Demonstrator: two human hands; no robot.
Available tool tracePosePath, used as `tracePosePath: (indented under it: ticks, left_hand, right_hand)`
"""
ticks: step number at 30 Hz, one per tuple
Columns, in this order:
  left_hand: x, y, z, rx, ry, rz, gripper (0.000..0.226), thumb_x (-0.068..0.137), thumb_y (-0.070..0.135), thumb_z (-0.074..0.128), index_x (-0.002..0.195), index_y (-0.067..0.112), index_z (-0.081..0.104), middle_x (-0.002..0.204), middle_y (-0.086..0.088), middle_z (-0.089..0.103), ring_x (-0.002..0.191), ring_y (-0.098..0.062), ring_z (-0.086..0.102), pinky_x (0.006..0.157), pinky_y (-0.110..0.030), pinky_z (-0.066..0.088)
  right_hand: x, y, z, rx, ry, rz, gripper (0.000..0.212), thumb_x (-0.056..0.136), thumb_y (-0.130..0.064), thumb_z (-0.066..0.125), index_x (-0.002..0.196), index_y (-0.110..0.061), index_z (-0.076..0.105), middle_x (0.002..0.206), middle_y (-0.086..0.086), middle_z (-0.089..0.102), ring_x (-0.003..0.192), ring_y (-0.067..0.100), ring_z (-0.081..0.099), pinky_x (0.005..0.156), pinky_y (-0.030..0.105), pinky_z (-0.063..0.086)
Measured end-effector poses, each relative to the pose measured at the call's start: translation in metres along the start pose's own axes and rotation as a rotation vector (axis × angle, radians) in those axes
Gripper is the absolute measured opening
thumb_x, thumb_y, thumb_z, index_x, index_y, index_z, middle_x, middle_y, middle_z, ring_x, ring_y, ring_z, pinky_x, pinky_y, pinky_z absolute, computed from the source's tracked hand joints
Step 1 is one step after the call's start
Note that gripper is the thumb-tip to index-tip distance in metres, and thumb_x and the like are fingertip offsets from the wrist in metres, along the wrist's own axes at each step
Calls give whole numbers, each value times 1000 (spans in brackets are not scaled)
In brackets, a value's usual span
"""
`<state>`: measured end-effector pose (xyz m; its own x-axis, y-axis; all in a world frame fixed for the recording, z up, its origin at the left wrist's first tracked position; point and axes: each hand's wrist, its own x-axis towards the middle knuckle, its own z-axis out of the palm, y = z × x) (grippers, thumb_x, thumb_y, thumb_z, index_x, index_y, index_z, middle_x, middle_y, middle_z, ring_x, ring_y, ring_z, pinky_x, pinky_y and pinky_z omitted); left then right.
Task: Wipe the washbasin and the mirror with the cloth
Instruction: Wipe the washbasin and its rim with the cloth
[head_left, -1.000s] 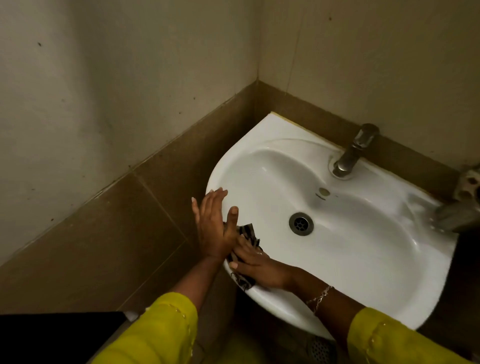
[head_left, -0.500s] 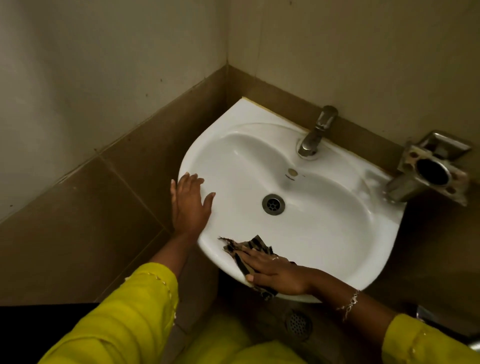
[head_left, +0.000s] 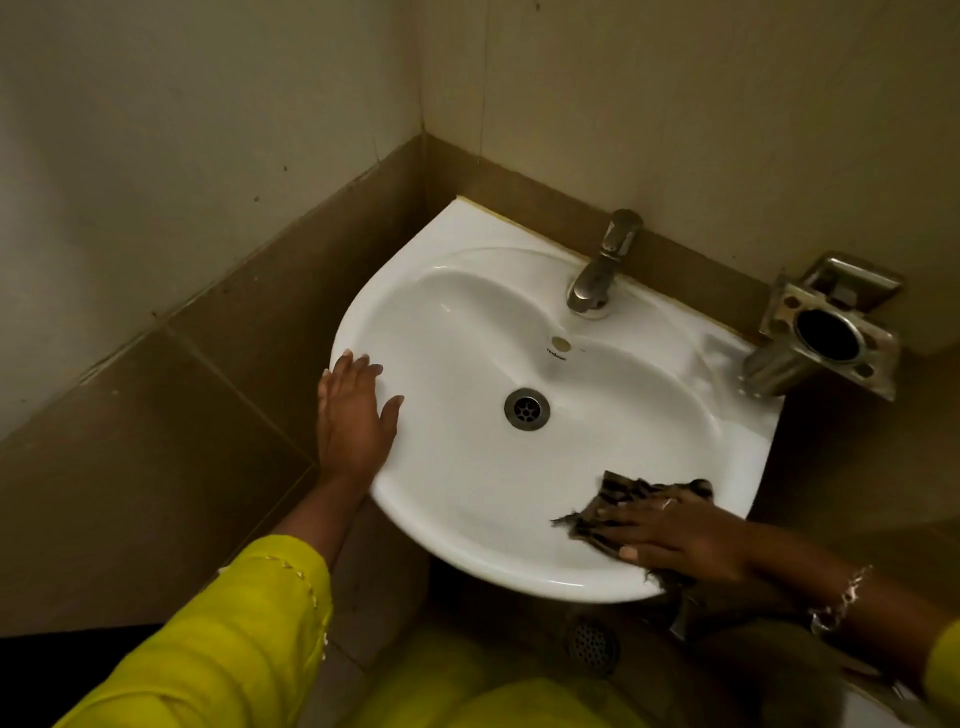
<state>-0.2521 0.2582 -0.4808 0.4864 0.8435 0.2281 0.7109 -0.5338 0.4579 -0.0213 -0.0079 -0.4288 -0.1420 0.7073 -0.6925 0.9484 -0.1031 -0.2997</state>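
Observation:
A white washbasin (head_left: 467, 322) is fixed in the corner of two walls, with a steel tap (head_left: 602, 265) at its back and a drain (head_left: 526, 408) in the middle. My right hand (head_left: 680, 535) lies flat on a dark patterned cloth (head_left: 608, 499), pressing it against the basin's front right rim. My left hand (head_left: 353, 415) rests with fingers spread on the basin's left rim and holds nothing. No mirror is in view.
A steel holder (head_left: 826, 338) with a round opening is mounted on the wall just right of the basin. Brown tiles (head_left: 208, 415) line the lower walls. A floor drain (head_left: 592, 647) sits below the basin.
My right hand has slid the cloth along the front rim from the left side toward the right. My left hand has settled flat on the left rim.

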Motion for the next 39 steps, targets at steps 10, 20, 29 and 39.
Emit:
tracePosePath:
  ticks: [10,20,29,39]
  left_hand:
    - [-1,1,-1,2,-14,-12,41,85,25,60,118,3,53,132,-17,51,136,-30,28,113,-41,12]
    - [0,0,2,46,-23,-20,47,81,35,48,117,4,54,129,-16,54,135,-30,32,112,-43,15]
    - [-1,1,0,41,-31,-32,49,80,36,46,118,5,54,130,-14,53,135,-27,31,113,-39,11]
    - [-1,1,0,-11,23,-39,39,83,20,43,118,8,55,128,-12,56,132,-27,37,113,-37,14]
  right_hand:
    - [33,80,-29,-688,80,66,74,95,-50,-5,113,-32,65,117,-2,67,104,22,65,105,38,18]
    - [104,87,-67,-975,369,37,53,49,-18,87,101,-18,73,118,5,66,115,22,59,113,41,14]
    - [164,35,-92,-1308,470,217,55,95,-25,35,146,-9,21,154,15,18,142,31,13,114,46,0]
    - [230,-2,-133,-923,689,300,59,95,-16,28,148,-13,3,157,8,1,144,27,-1,106,51,-27]
